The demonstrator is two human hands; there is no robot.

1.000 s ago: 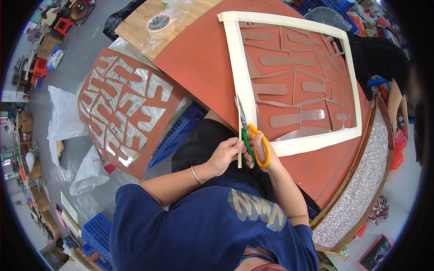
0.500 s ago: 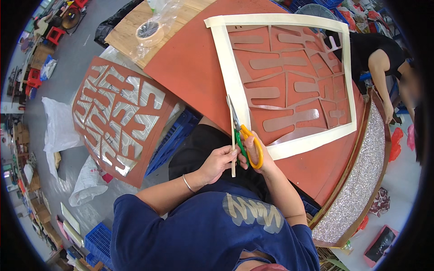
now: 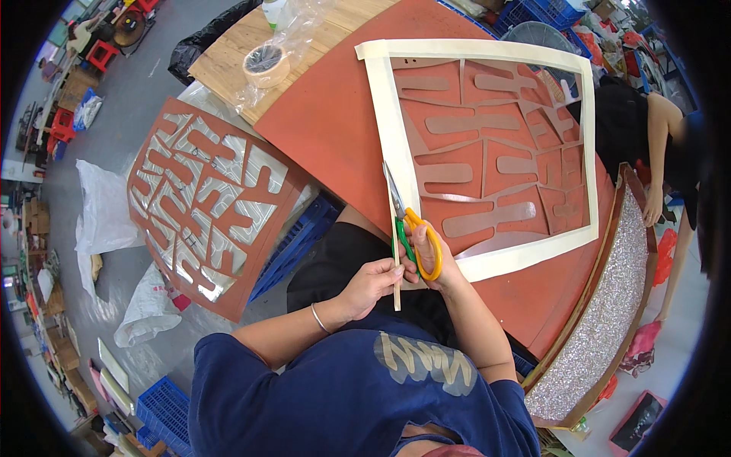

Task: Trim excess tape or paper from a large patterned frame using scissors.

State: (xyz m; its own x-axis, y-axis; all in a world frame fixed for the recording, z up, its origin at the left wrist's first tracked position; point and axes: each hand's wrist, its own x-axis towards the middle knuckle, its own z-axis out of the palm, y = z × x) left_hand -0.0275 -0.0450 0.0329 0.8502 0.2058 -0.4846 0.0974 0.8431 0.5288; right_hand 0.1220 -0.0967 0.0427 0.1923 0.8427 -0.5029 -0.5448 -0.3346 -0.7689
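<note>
The right hand [image 3: 435,257] has its fingers curled through the orange loops of a pair of scissors [image 3: 407,221], gripping them closed-fisted; the blades point away from the person, up along the left strip of cream masking tape [image 3: 392,129] that frames a red cut-out panel. The left hand [image 3: 375,283] pinches the loose lower end of that tape strip [image 3: 396,286] between thumb and fingers, just beside the scissor handles and right at the near edge of the red board [image 3: 327,129]. The taped frame runs around a rectangle of red shapes toward the board's far right corner. A tape roll [image 3: 266,65] sits on the wooden bench [image 3: 221,57] at the far left. A second patterned panel [image 3: 202,198] leans on blue crates [image 3: 293,244] to the left.
</note>
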